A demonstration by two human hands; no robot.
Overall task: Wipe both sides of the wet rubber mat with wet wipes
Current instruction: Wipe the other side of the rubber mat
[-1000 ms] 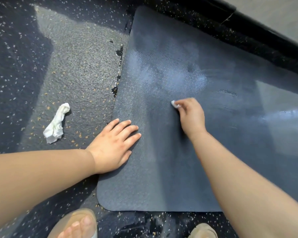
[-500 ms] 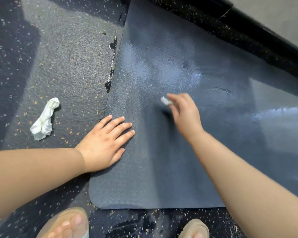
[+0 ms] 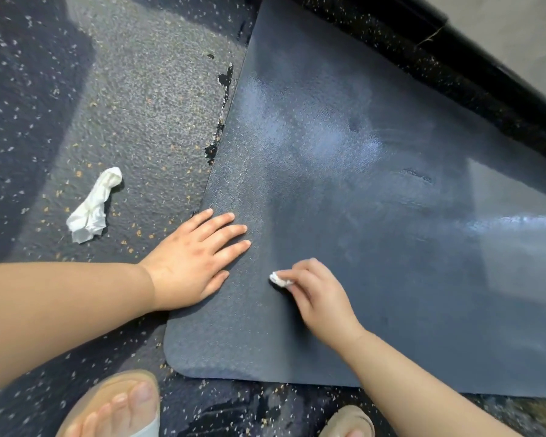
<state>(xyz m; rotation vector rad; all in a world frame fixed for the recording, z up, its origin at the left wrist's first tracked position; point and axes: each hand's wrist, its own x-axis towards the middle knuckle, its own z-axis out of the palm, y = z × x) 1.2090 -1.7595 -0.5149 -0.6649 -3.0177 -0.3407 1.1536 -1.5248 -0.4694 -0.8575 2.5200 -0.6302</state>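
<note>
Two hands on the rubber mat (image 3: 375,216). The mat lies flat on the speckled floor (image 3: 139,105), with a glossy wet sheen across its middle and right side.

- The left hand (image 3: 193,263) is palm down on the mat's left edge, with the heel of the hand over the floor. Its fingers (image 3: 230,230) are straight and slightly spread, gripping nothing.
- The right hand (image 3: 319,298) is on the mat's near-left area, near the left hand but not touching it. Its fingers (image 3: 297,272) are curled, pinching a small balled wet wipe (image 3: 280,280) held down on the mat surface.
- A crumpled wipe (image 3: 92,206), white, lies on the floor left of the mat, apart from both hands.
- Two sandalled feet sit at the bottom edge: left foot (image 3: 117,405), right foot (image 3: 350,424).
</note>
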